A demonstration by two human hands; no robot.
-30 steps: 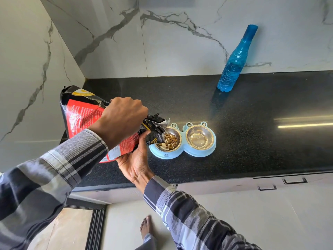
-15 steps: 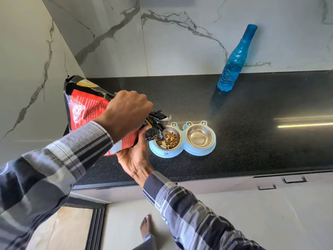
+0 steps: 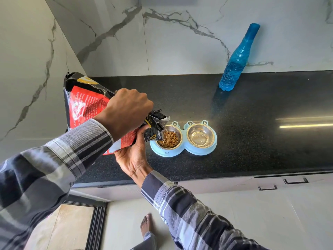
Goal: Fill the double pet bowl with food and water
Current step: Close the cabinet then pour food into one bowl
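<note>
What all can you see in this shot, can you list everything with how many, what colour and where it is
double pet bowl: one, pale blue holder with two steel cups, on the counter near its front edge
kibble: many brown pieces, in the left cup under the bag's mouth
right cup: one, steel, no kibble in it
food bag: one, red and black, tilted with its open end over the left cup
water bottle: one, blue, at the back of the counter by the wall
counter: one, black speckled
wall: white marble with grey veins
left hand: gripping the bag from above
right hand: under the bag near its mouth
sleeves: two, striped grey and navy
bare foot: one, on the floor
</note>
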